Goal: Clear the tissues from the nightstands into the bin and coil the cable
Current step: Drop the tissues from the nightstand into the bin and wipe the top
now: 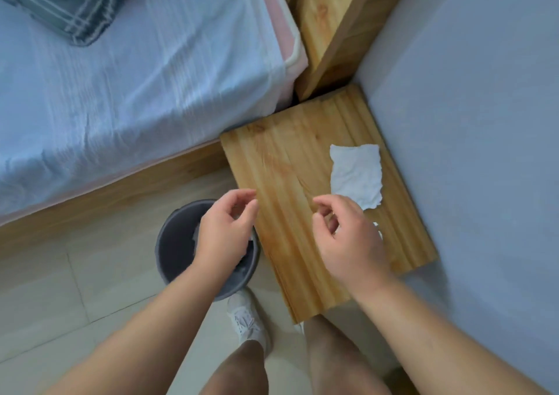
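Tissue (355, 175) lies flat on nightstand (305, 189), far-right part near wall; white, crinkled, ragged edges, long axis running near-far. Left hand (225, 234) over bin (172, 243), fingers loosely curled, empty. Right hand (348, 240) w/ half-curled fingers, nothing held, just near of tissue.

No text, label, brand, number or sign can be read anywhere in the view: neither on the tissue (355, 177) at 2 o'clock nor on the grey bin (178, 243) at 7 o'clock.

L hand (225, 228) empty over bin (175, 243) | R hand (344, 237) empty nr tissue (355, 175) | nightstand (287, 164)
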`<move>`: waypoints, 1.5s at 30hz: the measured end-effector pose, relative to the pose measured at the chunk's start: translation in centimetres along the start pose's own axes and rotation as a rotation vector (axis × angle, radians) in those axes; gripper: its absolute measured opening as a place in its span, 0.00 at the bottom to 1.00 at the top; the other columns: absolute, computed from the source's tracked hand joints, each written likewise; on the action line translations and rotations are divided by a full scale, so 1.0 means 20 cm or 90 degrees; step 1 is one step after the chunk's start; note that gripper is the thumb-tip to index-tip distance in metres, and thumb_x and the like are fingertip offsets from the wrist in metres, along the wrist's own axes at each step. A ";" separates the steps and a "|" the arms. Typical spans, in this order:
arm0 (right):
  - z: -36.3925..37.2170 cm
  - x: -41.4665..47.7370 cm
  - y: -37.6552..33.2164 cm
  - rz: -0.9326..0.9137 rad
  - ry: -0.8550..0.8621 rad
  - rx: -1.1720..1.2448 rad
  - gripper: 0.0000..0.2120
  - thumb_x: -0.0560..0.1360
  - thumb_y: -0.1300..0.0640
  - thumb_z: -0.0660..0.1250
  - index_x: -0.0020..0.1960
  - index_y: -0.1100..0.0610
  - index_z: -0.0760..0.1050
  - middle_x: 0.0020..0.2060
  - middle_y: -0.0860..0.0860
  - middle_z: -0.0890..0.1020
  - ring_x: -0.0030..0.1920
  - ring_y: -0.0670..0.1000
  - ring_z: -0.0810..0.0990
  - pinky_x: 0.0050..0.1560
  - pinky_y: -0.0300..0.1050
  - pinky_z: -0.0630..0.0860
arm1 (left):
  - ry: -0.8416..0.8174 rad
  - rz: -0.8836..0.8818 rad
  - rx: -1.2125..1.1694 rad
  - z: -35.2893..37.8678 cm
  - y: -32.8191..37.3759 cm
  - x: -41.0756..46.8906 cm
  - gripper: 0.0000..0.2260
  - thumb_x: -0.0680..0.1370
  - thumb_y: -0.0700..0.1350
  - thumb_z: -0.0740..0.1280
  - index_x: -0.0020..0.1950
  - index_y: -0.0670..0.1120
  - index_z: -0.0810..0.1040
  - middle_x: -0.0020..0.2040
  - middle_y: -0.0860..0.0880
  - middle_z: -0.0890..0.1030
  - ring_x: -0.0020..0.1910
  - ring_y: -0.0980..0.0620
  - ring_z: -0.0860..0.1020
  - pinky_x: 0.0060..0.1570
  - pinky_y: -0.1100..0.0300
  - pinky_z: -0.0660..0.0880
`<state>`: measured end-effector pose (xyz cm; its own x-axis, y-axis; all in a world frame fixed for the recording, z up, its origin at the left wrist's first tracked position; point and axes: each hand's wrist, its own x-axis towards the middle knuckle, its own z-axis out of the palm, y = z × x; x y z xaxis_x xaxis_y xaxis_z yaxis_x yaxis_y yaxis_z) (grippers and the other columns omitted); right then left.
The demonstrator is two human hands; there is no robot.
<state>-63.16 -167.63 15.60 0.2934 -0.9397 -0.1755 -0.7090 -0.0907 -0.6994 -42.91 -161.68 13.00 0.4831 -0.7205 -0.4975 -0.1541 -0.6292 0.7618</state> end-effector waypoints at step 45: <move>0.38 -0.20 -0.28 0.011 -0.074 0.006 0.07 0.81 0.55 0.68 0.44 0.54 0.77 0.44 0.43 0.75 0.46 0.43 0.75 0.40 0.31 0.71 | 0.132 -0.180 -0.130 -0.44 -0.44 -0.25 0.06 0.81 0.44 0.73 0.44 0.50 0.87 0.37 0.54 0.86 0.34 0.58 0.83 0.53 0.41 0.85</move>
<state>-55.55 -160.85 14.96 0.3539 -0.8967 -0.2658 -0.7082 -0.0712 -0.7025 -36.44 -150.09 12.44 0.6483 -0.4407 -0.6209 0.1734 -0.7086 0.6840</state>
